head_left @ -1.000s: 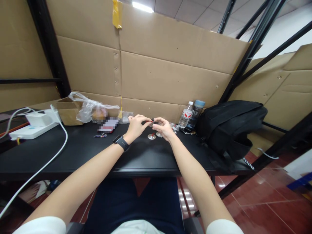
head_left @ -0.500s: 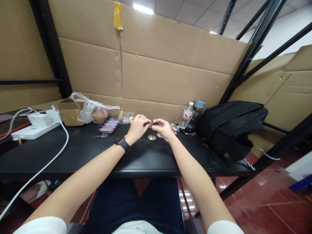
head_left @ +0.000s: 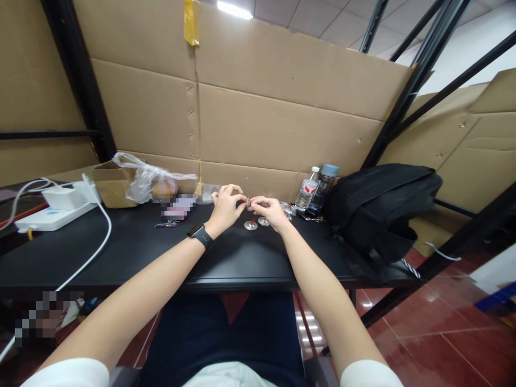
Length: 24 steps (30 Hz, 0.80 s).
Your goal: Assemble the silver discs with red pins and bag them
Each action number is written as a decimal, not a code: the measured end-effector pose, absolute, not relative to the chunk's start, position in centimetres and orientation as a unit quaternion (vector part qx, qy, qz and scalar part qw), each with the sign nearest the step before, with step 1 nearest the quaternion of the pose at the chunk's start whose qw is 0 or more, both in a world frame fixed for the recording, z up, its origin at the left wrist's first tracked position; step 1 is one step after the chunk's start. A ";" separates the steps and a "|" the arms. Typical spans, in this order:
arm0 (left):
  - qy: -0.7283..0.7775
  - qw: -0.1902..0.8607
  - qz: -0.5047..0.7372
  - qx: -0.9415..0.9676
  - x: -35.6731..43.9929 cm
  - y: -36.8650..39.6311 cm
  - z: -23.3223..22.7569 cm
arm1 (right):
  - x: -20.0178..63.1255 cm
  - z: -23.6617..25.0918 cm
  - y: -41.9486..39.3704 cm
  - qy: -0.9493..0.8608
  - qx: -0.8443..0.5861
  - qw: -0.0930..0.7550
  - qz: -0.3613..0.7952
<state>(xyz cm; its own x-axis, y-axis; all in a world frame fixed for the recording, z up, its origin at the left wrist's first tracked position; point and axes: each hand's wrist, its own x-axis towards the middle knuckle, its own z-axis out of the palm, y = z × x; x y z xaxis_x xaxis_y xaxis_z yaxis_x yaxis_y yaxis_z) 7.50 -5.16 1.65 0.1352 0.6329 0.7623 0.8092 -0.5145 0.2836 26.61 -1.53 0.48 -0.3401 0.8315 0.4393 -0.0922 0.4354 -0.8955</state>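
Observation:
My left hand (head_left: 226, 209), a dark watch on its wrist, pinches at a small silvery metal disc (head_left: 248, 203) from the left. From the right, my right hand (head_left: 269, 211) closes thumb and fingers on the same disc, which is seen edge-on, held above the black table. Red shows at the fingertips, but its shape is too small to make out. Under the hands lies a shiny round metal disc (head_left: 250, 226) with a red piece at its centre. Another metal disc (head_left: 263, 221) rests just right of it, partly behind my right hand.
Clear packets (head_left: 287, 209), a water bottle (head_left: 308, 188), a blue-capped bottle (head_left: 323, 188) and a black backpack (head_left: 379, 209) stand right. Left are a power strip (head_left: 52, 217) with a white cable, a cardboard box (head_left: 115, 185) and a plastic bag (head_left: 147, 180). Cardboard walls the back.
The piece between my fingertips has turned, and a silvery disc edge now shows there. My left hand's fingers have lifted and spread slightly. The discs on the table stay put.

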 end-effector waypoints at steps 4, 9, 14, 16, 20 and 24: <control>-0.464 0.095 -0.442 -0.761 7.3 -4.9 1.5 | 26.7 0.5 -1.6 -0.703 -0.288 0.501 0.414; -0.451 0.090 -0.434 -0.775 7.0 -4.5 1.3 | 26.5 0.5 -1.6 -0.710 -0.293 0.496 0.405; -0.442 0.061 -0.440 -0.780 6.7 -4.4 1.6 | 26.8 0.1 -0.7 -0.747 -0.307 0.483 0.338; -0.441 0.041 -0.439 -0.782 6.4 -4.3 1.6 | 26.9 0.0 -0.4 -0.774 -0.314 0.466 0.292; -0.431 0.013 -0.353 -0.830 5.6 -3.7 1.0 | 27.0 0.1 -0.4 -0.789 -0.327 0.441 0.276; -0.423 -0.009 -0.277 -0.863 5.0 -2.9 -0.2 | 27.0 0.3 -0.6 -0.777 -0.336 0.451 0.281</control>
<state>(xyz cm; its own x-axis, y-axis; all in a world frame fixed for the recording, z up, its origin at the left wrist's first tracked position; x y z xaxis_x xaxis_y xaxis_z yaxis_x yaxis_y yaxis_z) 4.98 -2.86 -0.19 0.4882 0.7344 0.4715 0.7249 -0.6421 0.2494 27.01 -0.56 0.29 -0.3667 0.7761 0.5131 0.2692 0.6164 -0.7400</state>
